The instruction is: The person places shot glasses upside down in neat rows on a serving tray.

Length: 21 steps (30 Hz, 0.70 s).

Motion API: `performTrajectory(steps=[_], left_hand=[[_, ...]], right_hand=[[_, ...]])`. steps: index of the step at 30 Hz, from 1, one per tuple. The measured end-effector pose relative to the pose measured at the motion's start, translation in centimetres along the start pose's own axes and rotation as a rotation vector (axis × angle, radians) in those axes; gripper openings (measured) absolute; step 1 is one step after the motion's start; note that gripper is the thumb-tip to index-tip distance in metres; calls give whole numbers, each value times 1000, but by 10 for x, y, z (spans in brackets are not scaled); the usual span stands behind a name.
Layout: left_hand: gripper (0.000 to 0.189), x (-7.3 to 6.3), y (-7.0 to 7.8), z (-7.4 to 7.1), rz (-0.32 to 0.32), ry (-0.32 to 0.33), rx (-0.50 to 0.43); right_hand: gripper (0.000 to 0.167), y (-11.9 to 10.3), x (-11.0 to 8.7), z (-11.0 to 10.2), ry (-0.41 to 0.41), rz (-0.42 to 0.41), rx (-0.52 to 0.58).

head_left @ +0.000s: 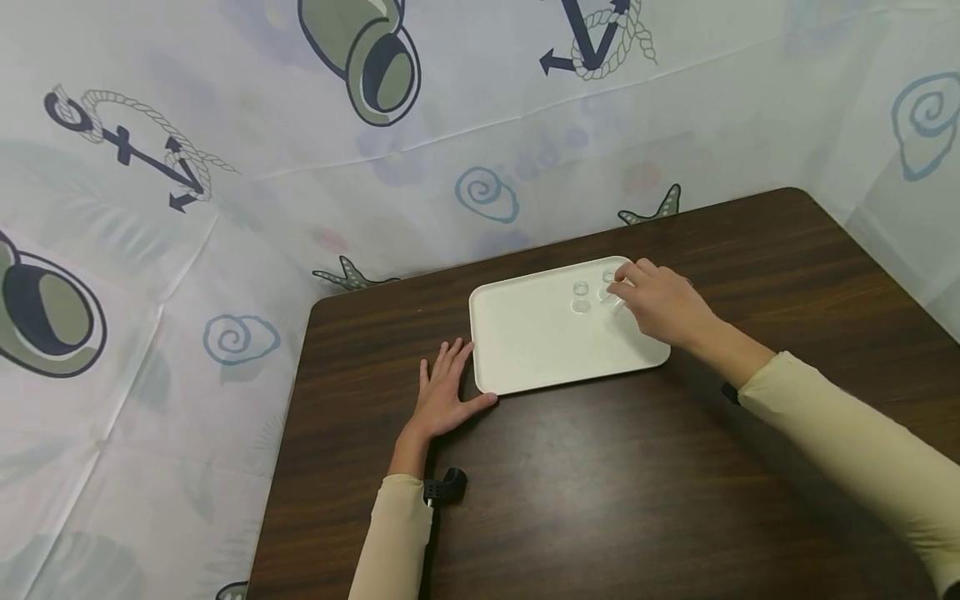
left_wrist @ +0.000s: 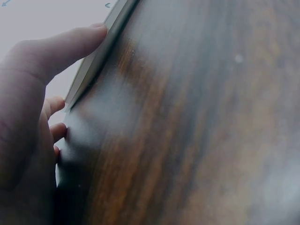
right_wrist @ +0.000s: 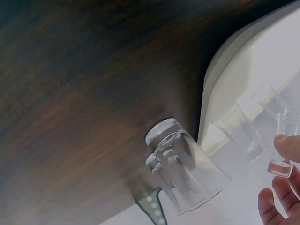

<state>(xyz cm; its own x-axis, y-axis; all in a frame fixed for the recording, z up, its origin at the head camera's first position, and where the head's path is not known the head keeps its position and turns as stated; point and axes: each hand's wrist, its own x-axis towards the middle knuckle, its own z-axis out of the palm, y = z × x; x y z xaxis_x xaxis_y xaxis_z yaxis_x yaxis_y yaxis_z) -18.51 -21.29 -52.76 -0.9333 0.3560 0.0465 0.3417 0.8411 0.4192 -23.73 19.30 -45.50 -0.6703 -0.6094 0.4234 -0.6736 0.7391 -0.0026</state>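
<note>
A white rectangular tray with rounded corners and a low rim lies flat. Two clear shot glasses stand upside down toward its far right; a matching third glass is pinched in the right hand.

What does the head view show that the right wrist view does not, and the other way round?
Only the head view shows the person's left hand, at the left end of the white rectangular tray, and the navy anchors printed on the white cloth backdrop.

Only the right wrist view clearly shows the large clear glass tumbler on the dark brown wooden table and the small clear glass pinched by the right hand.

Both show that hand, other small glasses, tray, table and backdrop.
</note>
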Motion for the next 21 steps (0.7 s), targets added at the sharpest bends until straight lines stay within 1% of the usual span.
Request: performTrajectory(steps=[3,9,16,21], left_hand=[[99,0,0,0,0,-1,2],[99,0,1,0,-3,1,0],[99,0,1,1,-1,5,2],[99,1,0,1,5,10,5]], right_hand=[[36,-1,3,3,-16,-46,-42],[33,-2,7,9,-58,-118,-131],[21,-6,12,15,-77,-156,-179],[16,-9,14,20,-86,-189,-203]])
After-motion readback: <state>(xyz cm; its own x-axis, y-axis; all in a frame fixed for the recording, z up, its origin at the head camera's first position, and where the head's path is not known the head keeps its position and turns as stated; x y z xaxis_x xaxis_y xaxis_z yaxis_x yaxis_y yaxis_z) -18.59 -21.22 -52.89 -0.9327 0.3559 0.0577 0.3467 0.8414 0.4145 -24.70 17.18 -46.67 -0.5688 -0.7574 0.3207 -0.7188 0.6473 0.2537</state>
